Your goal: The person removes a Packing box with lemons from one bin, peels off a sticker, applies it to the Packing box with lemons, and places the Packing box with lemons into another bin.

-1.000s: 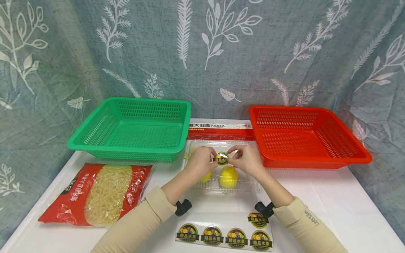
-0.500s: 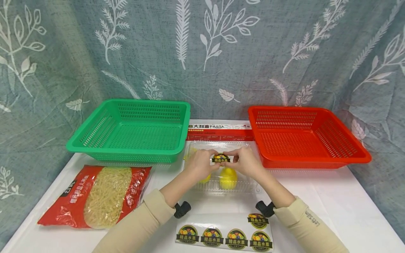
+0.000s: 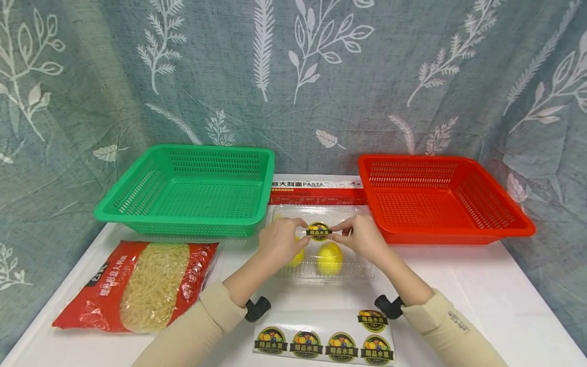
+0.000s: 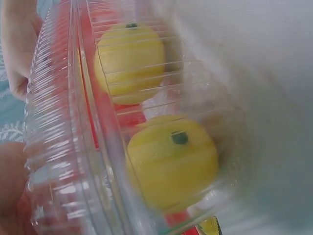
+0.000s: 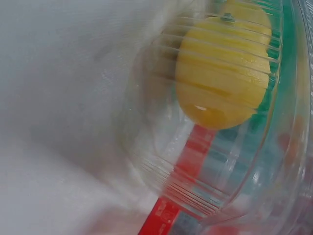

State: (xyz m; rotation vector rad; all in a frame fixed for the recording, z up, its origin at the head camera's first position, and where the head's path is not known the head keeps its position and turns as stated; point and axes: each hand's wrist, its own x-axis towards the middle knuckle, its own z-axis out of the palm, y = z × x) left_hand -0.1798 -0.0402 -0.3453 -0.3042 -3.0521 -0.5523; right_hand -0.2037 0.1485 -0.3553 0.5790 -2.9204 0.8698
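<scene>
A round black and gold fruit sticker point(image 3: 318, 231) lies face up over the lid of a clear plastic clamshell box point(image 3: 348, 278). My left hand point(image 3: 281, 237) touches the sticker's left edge with thumb and index fingertips apart. At the right edge, my right hand point(image 3: 362, 235) touches it in the same way. Inside the box sit yellow lemon-like fruits point(image 3: 329, 258), one of them partly behind my left hand. The left wrist view shows two fruits point(image 4: 172, 164) with green stem ends through the ribbed plastic; the right wrist view shows a large yellow fruit point(image 5: 222, 73).
A sheet of similar stickers point(image 3: 321, 318) lies in front of the box. A green basket point(image 3: 183, 220) stands at back left and a red basket point(image 3: 458, 235) at back right. A red pasta bag point(image 3: 137, 285) lies left; a red and white PASTA pack point(image 3: 316, 193) lies behind.
My hands first came together around the sticker, then spread apart to its two edges. The sticker shows more fully now. The box stays in place.
</scene>
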